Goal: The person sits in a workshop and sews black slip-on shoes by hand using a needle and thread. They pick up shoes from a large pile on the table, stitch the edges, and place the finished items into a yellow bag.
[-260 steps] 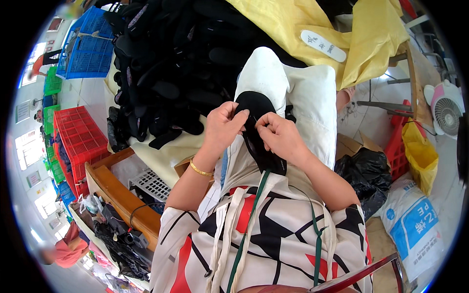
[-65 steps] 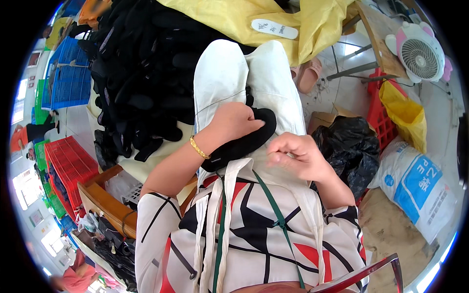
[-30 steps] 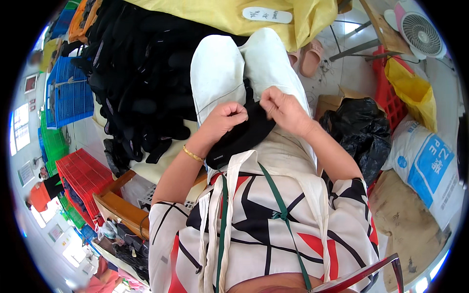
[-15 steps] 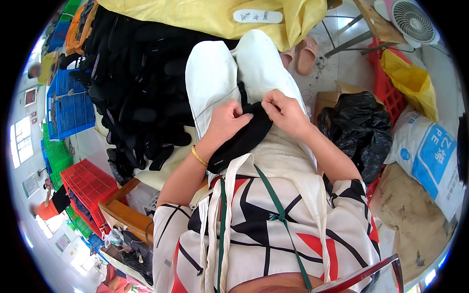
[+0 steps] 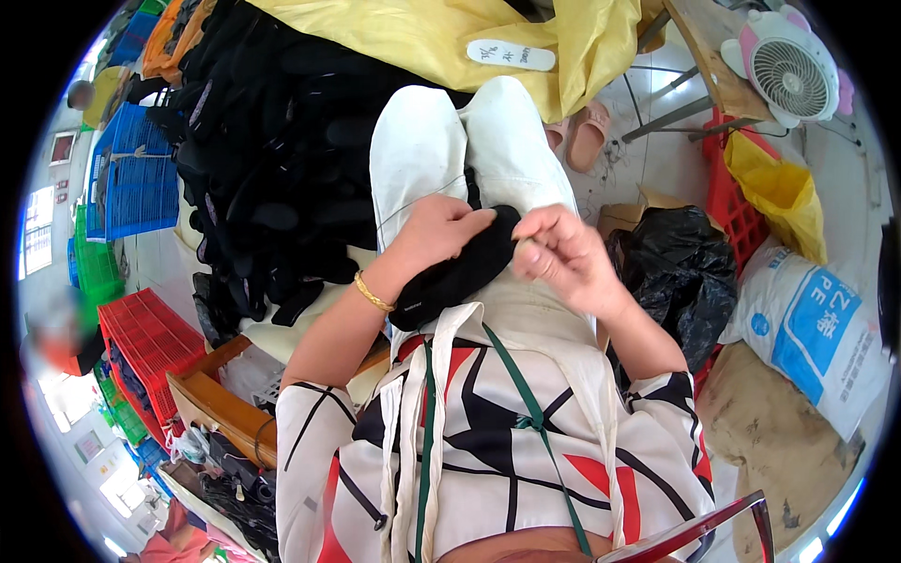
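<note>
A long, rounded black fabric piece (image 5: 460,277) with a small light mark near its lower end lies across my lap on the white apron (image 5: 422,141). My left hand (image 5: 436,230) grips its upper edge, thumb along the top and fingers curled under; a gold bracelet circles that wrist. Just off the piece's right end, my right hand (image 5: 568,258) is raised with its fingers pinched together. Whatever they hold is too small to make out. A thin dark thread runs over the apron at my left knee.
A large heap of black fabric pieces (image 5: 272,159) lies at my left. Beyond it stand blue (image 5: 136,174) and red crates (image 5: 150,338). A yellow sheet (image 5: 413,47) bears a white insole (image 5: 511,54). At right are a black plastic bag (image 5: 680,267), a white sack (image 5: 798,319) and a fan (image 5: 793,80).
My right hand has come off the black piece and moved slightly right and down, turning its fingers up. My left hand keeps its hold. The view has shifted a little.
</note>
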